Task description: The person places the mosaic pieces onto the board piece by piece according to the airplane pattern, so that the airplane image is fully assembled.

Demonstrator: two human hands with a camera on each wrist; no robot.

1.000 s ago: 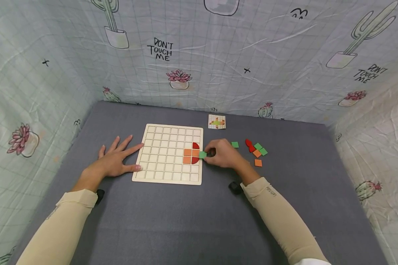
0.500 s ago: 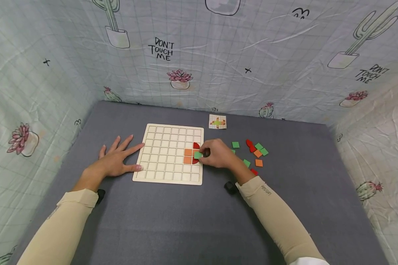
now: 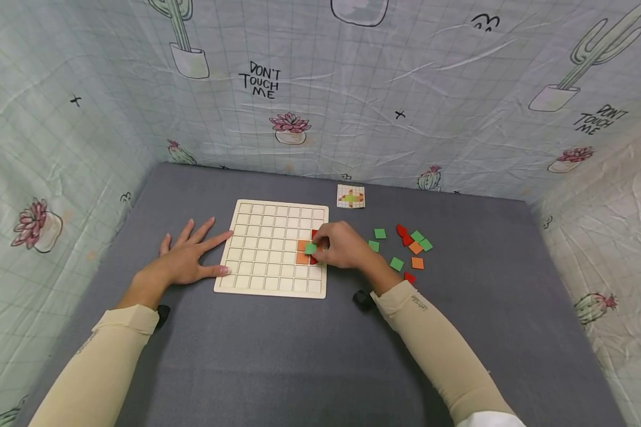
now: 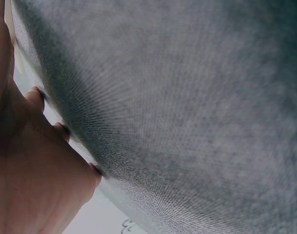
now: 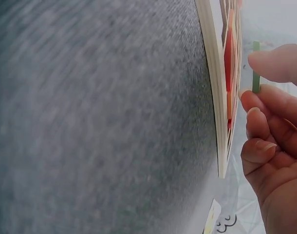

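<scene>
— Two hands in my feed. Nearest, the left hand lies flat on the grey mat, fingers spread, fingertips touching the left edge of the board. It holds nothing.

— And the right?

— My view has the right hand over the board's right side, thumb and forefinger pinching a green tile. The right wrist camera shows that tile edge-on, held just off the board face and apart from it.

— Which way does the tile lie from the filled cells?

— It hovers over the orange tiles, at their right part, with the red pieces mostly hidden under the fingers. Which cell it sits above, I cannot tell. The right hand is plainly the nearer one; the left is well apart across the board.

— What is in the board?

— Only those orange and red pieces, near the right edge; the other cells I see are bare.

— Farther out?

— Loose tiles, green, orange and red, right of the board, and a pattern card behind it.
</scene>
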